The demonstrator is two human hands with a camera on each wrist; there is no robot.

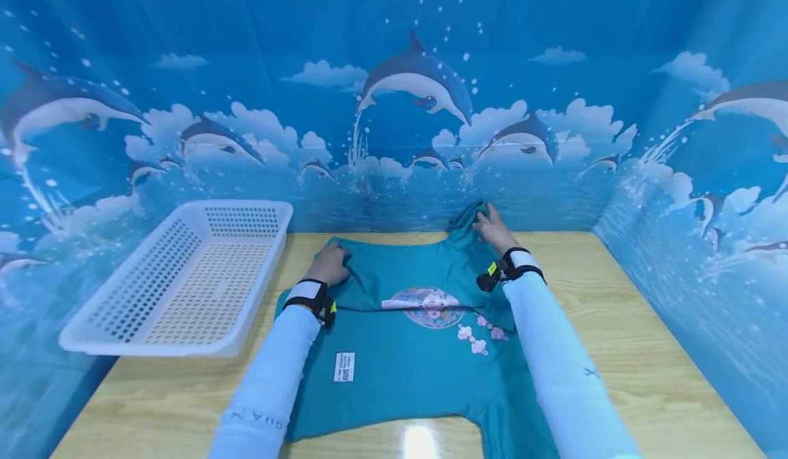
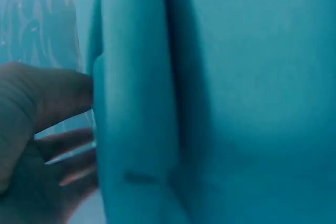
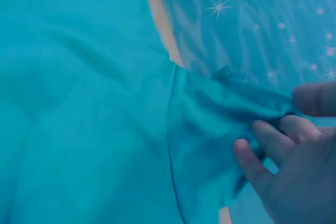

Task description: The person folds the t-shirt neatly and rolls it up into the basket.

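Observation:
A teal short-sleeved top (image 1: 394,370) lies spread on the table, with a round printed emblem (image 1: 434,317), pink flower trims (image 1: 473,339) and a white label (image 1: 344,367). At its far left corner, my left hand (image 1: 329,264) pinches the edge; in the left wrist view the thumb (image 2: 63,95) is at a fold and the other fingertips are hidden behind the cloth. My right hand (image 1: 494,230) grips the bunched end of the far sleeve (image 3: 210,124), which is raised at the table's back edge.
A white plastic basket (image 1: 258,278) stands to the left of the top. Wooden table (image 1: 615,322) shows on the right and along the front. A dolphin-print curtain (image 1: 394,192) encloses the back and both sides. A dark thin line (image 1: 369,310) crosses the top between the wrists.

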